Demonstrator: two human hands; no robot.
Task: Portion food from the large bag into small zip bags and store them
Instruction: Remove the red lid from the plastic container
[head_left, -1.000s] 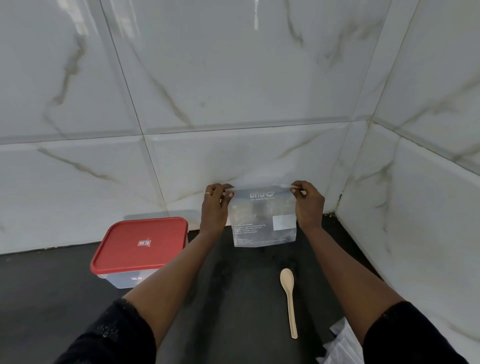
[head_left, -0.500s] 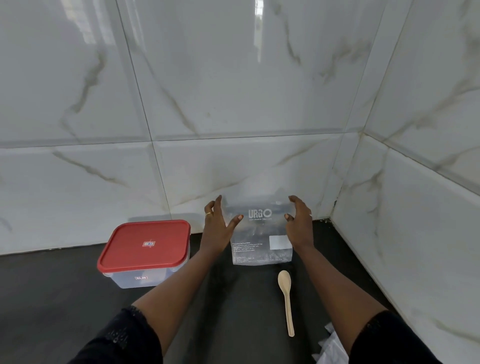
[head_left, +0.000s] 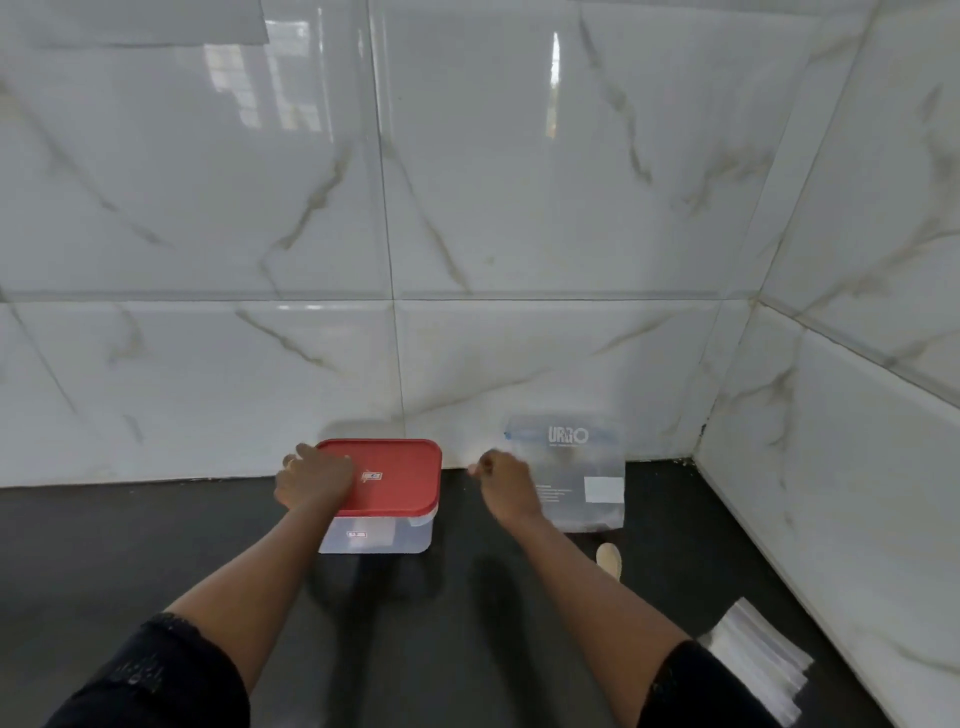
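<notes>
Zip bag (head_left: 582, 467) released, standing alone; left hand (head_left: 311, 480) now rests on red lid (head_left: 405, 460); right hand (head_left: 506, 486) loosely curled, empty.

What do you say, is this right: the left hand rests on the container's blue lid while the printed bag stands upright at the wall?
Not quite. The head view shows the lid of the container is red, not blue. The left hand does rest on it, and the printed bag stands upright at the wall.

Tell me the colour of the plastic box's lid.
The lid is red, with a small white label at its centre; the head view shows it best.
</notes>
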